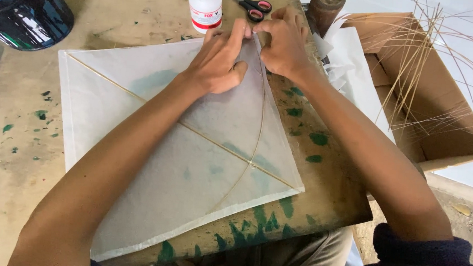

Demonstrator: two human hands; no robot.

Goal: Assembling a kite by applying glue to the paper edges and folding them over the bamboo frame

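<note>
Both hands meet at the far corner of a white translucent paper kite (pixel 191 163), which lies flat on a worn, green-flecked wooden table (pixel 19 114). Left hand (pixel 217 60) lies knuckles-up on the sheet, fingers curled, fingertips pressing the paper's folded edge. Right hand (pixel 283 41) pinches that same corner between thumb and fingers. Thin bamboo sticks (pixel 214 139) cross under the paper. Just beyond the hands stand a white glue bottle with a red band (pixel 205 8) and red-handled scissors (pixel 252 7). Off right, a brown cardboard box (pixel 439 123) holds loose thin bamboo strips (pixel 415 73).
</note>
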